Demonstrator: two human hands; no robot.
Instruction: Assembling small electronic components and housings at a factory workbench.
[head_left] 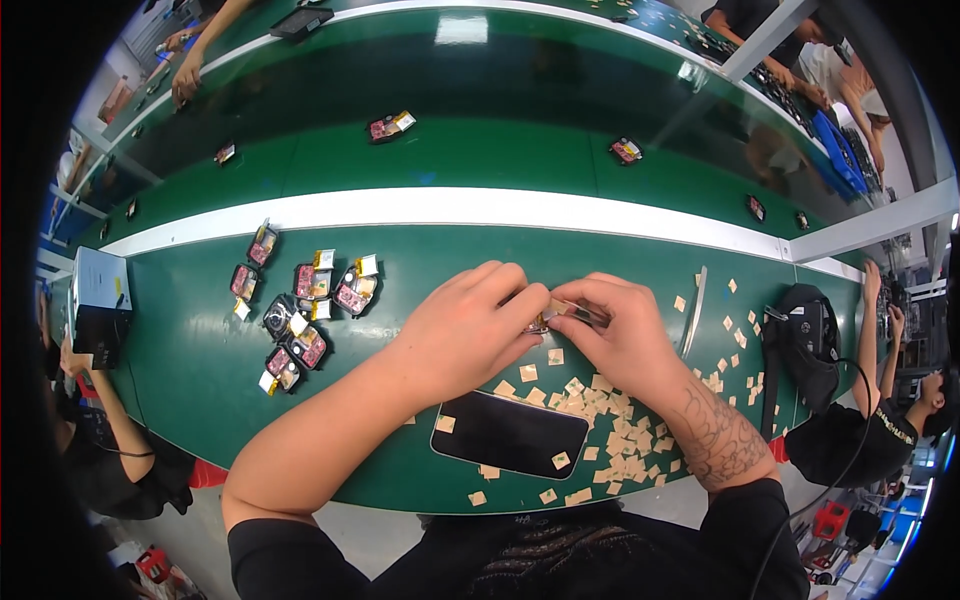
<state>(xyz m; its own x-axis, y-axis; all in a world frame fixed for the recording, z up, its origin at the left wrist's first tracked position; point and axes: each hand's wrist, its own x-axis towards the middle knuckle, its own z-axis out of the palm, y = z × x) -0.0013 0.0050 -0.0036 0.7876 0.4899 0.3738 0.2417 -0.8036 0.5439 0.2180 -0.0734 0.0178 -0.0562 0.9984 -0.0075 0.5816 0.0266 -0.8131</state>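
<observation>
Over the green table mat (330, 440), left hand (470, 325) and right hand (620, 330) both pinch a small metallic component (545, 320), apparently mid-assembly; steady alignment seems needed.

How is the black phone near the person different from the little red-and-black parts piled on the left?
The phone is one large flat slab; the parts are many small pieces. The phone is plain black with tan paper squares on it; the parts show red insides and pale tabs. The phone lies below the hands; the parts lie left of them. Both rest on the green table.

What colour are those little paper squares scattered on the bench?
Pale tan paper squares, clearest in the head view.
</observation>
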